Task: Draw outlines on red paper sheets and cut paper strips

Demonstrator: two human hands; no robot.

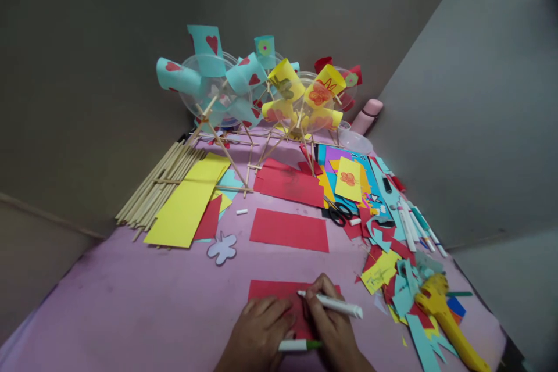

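My right hand pinches a white marker, its tip over a red paper rectangle at the table's front. My left hand rests on the left part of that paper, fingers bent. A second marker, white with a green end, sticks out at the left thumb and appears held there; its grip is partly hidden. Farther back lie another red rectangle and a larger red sheet with dark smudges. A pale flower-shaped cutout lies to their left.
Pinwheel-like models on stick frames stand at the back. Bamboo sticks and yellow paper lie left. Scissors, paper scraps, several markers and a yellow glue gun lie right. A pink bottle leans behind.
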